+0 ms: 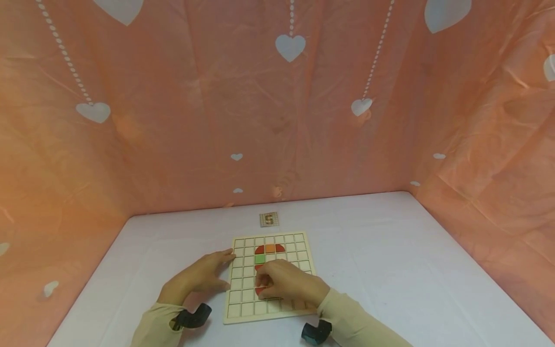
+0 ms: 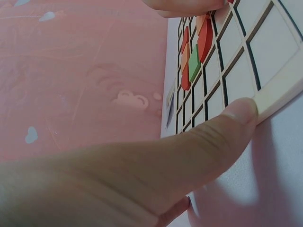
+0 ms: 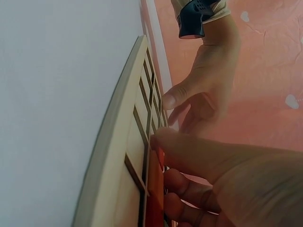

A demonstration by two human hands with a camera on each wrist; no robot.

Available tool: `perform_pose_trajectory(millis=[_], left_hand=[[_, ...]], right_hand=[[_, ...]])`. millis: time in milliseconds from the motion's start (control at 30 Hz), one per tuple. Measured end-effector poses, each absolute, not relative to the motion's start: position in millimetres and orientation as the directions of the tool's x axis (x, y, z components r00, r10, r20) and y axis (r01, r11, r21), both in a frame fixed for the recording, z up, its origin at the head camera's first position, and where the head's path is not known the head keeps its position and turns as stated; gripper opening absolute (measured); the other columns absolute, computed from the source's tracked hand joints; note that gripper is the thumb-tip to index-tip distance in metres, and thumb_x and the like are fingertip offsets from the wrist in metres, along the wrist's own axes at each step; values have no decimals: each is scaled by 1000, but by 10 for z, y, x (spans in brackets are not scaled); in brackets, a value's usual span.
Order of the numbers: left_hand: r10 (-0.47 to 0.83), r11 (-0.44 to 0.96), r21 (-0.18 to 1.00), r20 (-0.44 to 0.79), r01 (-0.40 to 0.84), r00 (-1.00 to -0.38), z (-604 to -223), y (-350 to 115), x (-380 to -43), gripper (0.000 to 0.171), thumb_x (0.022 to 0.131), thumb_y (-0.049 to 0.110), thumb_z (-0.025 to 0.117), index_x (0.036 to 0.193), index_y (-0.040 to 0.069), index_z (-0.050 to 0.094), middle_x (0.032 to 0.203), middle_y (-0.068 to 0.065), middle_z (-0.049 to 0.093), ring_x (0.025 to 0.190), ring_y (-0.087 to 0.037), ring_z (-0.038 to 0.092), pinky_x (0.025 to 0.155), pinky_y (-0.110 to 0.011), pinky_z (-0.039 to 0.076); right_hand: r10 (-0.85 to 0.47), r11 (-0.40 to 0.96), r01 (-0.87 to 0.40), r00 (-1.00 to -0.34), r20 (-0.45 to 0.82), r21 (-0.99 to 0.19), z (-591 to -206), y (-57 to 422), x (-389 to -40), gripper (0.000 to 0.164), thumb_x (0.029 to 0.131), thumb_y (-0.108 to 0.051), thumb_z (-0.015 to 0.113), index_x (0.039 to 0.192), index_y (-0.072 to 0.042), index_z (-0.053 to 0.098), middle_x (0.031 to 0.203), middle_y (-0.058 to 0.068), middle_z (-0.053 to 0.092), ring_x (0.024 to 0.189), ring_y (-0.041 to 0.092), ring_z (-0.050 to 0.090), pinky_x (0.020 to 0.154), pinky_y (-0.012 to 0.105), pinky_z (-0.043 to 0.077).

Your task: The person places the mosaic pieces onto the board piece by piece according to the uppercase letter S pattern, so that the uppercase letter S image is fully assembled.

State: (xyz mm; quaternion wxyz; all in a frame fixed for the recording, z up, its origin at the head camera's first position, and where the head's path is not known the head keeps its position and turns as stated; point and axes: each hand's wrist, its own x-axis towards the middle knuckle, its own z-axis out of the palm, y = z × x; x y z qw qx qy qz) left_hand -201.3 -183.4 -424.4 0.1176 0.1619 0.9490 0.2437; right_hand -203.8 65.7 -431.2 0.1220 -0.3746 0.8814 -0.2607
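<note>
A pale wooden grid board (image 1: 260,318) lies on the white table. My left hand (image 1: 204,272) is at the board's left side, thumb and fingertips touching its edge, the thumb (image 2: 208,137) stretched out against the corner in the left wrist view. Over the lower part of the board, my right hand (image 1: 286,279) has its fingers curled and pinches a red rounded tile (image 1: 259,290) at the grid. Farther up sit an orange square tile (image 1: 270,248) between two red rounded ones, and a green square tile (image 1: 259,259) below. The right hand hides part of the tile pattern.
Behind the board lies a small square card (image 1: 269,220) with an S-like figure on a grid. An orange-pink curtain (image 1: 243,120) with white hearts encloses the white tabletop (image 1: 368,255) at the back and sides. Each wrist bears a black camera mount (image 1: 195,316).
</note>
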Motion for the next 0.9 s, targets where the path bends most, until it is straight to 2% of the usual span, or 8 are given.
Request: perform_pose_trajectory(millis=[433,733,900], left_hand=[[376,823,508,-147,256,-915,-4256,-1833,-2036,77,73,15,88,142,1,56,157,-21,44,144,-48,40,121,-63,32],[345,833,512,-180,212,-921,-4260,-1824,-2042,77,73,13,88,143,3,55,159,-18,43,147,-46,37,122,-62,31],[338,835,511,-186,203,-923,-4253,-1824,-2037,78,74,14,88,143,4,55,160,-17,42,148,-46,37,123,-62,31]], right_hand=[[-712,593,-589,-702,-15,-549,-4322,688,-2062,13,87,-25,80,95,-17,73,84,-13,65,76,-4,54,72,11,50],[-672,610,-537,-740,-23,-582,-4270,777,-2085,19,90,-27,76,106,-16,74,96,-12,71,87,-4,59,84,17,56],[-664,598,-523,-748,-10,-607,-4229,842,-2129,13,91,-25,76,101,-17,74,88,-14,68,81,-2,57,77,16,54]])
